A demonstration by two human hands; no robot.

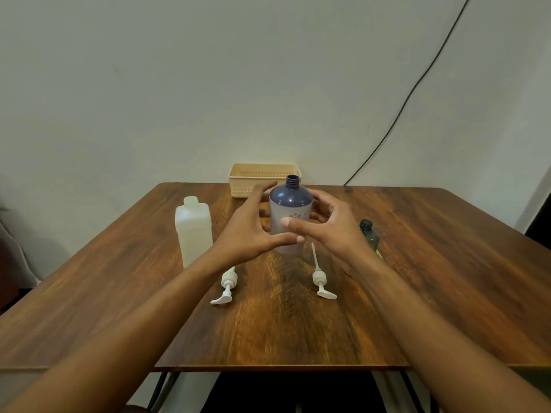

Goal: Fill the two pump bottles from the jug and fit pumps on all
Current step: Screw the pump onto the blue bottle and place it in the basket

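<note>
A blue-topped pump bottle [290, 204] with an open neck stands upright at the table's middle. My left hand [253, 231] and my right hand [331, 231] curve around its sides with fingers spread; whether they touch it I cannot tell. A white translucent jug [193, 234] without a cap stands to the left. A small dark bottle [369, 235], also uncapped, stands to the right, partly hidden by my right hand. Two white pumps lie on the table: the left pump [227, 286] and the right pump [321, 281], tubes pointing away from me.
A beige perforated basket [264, 174] sits at the far edge of the wooden table [298, 323], against the wall. A black cable [411, 93] runs down the wall at the right.
</note>
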